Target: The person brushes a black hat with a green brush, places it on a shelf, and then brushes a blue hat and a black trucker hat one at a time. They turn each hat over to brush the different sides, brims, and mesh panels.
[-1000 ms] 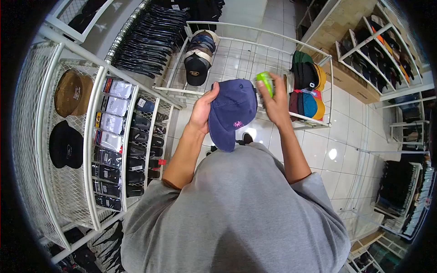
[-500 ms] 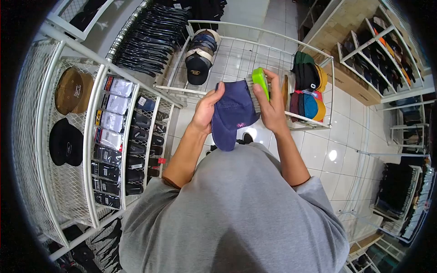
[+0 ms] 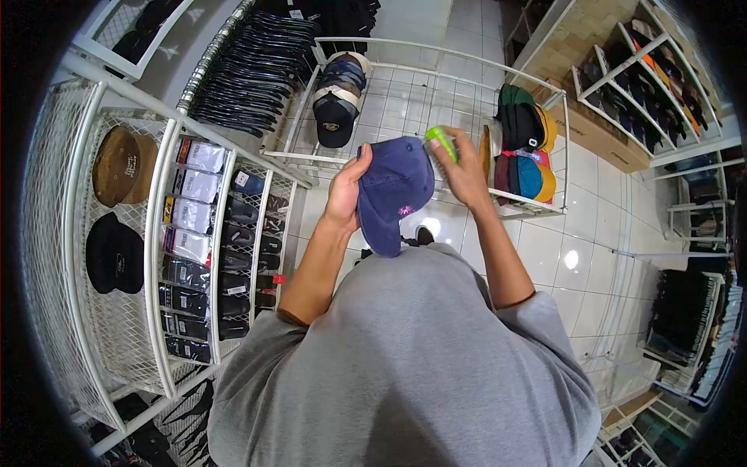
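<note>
My left hand holds a navy blue cap by its left side, thumb on the outside. The cap's brim points down toward my body, and a small pink embroidery shows on its front. My right hand grips a bright green brush at the cap's upper right edge. The brush's bristles are mostly hidden, so contact with the cap cannot be made out.
A white wire rack ahead bears a row of caps at left and colourful caps at right. Left stands a mesh shelf with hats and packaged goods. Black hangers hang beyond it.
The brush has turned in my right hand, and its bristles show less. The cap has tilted, with more of its rounded crown in view. The camera view has shifted slightly.
</note>
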Motion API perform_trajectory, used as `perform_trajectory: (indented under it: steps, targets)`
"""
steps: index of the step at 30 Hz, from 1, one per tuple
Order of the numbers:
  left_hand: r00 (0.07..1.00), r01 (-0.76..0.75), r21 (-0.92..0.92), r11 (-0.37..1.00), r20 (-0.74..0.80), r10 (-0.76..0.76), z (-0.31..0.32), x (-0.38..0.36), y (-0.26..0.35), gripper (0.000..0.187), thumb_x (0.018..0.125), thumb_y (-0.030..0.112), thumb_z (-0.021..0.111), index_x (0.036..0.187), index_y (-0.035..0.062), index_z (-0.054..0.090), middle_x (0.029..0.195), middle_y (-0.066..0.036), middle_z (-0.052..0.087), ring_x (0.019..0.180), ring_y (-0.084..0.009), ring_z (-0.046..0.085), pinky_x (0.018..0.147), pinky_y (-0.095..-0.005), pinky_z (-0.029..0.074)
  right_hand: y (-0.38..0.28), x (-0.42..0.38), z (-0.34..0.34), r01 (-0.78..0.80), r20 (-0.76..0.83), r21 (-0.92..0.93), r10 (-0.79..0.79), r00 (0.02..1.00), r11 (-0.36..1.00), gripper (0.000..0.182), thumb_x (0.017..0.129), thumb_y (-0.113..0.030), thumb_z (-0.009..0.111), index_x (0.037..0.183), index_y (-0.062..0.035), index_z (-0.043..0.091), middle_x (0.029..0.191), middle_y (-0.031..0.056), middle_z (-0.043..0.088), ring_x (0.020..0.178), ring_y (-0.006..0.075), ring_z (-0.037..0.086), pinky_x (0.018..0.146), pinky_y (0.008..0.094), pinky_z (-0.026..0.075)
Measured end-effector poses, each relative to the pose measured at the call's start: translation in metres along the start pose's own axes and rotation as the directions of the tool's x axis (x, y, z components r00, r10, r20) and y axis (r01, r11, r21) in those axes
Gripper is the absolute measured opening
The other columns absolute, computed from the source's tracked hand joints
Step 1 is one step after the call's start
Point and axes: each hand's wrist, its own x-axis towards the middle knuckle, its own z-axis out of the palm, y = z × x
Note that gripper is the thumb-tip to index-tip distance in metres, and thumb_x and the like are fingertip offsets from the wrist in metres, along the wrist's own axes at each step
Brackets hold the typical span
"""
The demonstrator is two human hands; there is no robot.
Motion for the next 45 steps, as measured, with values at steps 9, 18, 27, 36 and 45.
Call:
perform_trajectory:
  steps: [9, 18, 27, 36, 45]
  targets:
    - [0.988, -0.127, 0.027, 0.992, -0.089, 0.129, -0.001, 0.019, -0.014, 0.054, 0.109, 0.045, 0.040, 0.130, -0.0009, 0.058, 0.121, -0.013, 0.068, 0.108, -0.0216, 0.068, 0.094, -0.0362, 0.056, -0.052, -0.044, 0.029, 0.603, -0.008, -0.355, -0.647, 0.762, 0.714, 0.073, 0.078, -0.035, 0.084, 0.141, -0.0096, 0.058, 0.104, 0.0169, 0.059, 0.094, 0.0334, 0.060, 0.079, 0.0404, 0.051]
    - [0.997, -0.070, 0.009, 0.998, 0.035, 0.069, 0.003, 0.007, -0.013, 0.056, 0.108, 0.045, 0.040, 0.131, -0.0027, 0.058, 0.119, -0.015, 0.069, 0.104, -0.0240, 0.071, 0.090, -0.0379, 0.059, 0.025, 0.015, 0.016, 0.001, 0.139, 0.030, -0.006, 0.990, 1.000, 0.051, 0.102, -0.040, 0.057, 0.134, -0.0005, 0.062, 0.106, 0.0165, 0.065, 0.102, 0.0253, 0.063, 0.095, 0.0342, 0.046]
    - [0.994, -0.089, -0.023, 0.996, 0.058, 0.090, 0.002, 0.002, -0.008, 0.053, 0.109, 0.044, 0.039, 0.132, -0.0002, 0.057, 0.122, -0.015, 0.068, 0.107, -0.0237, 0.069, 0.094, -0.0409, 0.057, -0.072, -0.031, -0.004, 0.508, 0.037, -0.159, -0.509, 0.860, 0.846, 0.053, 0.095, -0.029, 0.068, 0.140, -0.0044, 0.059, 0.103, 0.0162, 0.060, 0.093, 0.0294, 0.063, 0.085, 0.0347, 0.050]
    - [0.993, -0.102, 0.210, 0.972, -0.044, 0.114, 0.023, -0.004, -0.002, 0.052, 0.109, 0.042, 0.041, 0.122, -0.0038, 0.062, 0.115, -0.013, 0.071, 0.101, -0.0183, 0.071, 0.090, -0.0318, 0.057, 0.050, 0.012, 0.024, -0.098, 0.051, 0.285, 0.087, 0.995, 0.953, 0.047, 0.103, -0.038, 0.058, 0.129, -0.0004, 0.065, 0.103, 0.0130, 0.068, 0.090, 0.0216, 0.063, 0.081, 0.0371, 0.050]
    - [0.897, -0.434, -0.118, 0.893, -0.146, 0.417, -0.009, 0.006, 0.019, 0.060, 0.107, 0.049, 0.039, 0.140, 0.0001, 0.052, 0.137, -0.017, 0.060, 0.125, -0.0324, 0.059, 0.108, -0.0479, 0.046, 0.010, -0.041, 0.010, -0.687, 0.637, 0.699, 0.263, 0.724, 0.199, 0.056, 0.100, -0.050, 0.055, 0.136, -0.0066, 0.056, 0.124, 0.0135, 0.063, 0.103, 0.0234, 0.063, 0.094, 0.0476, 0.056]
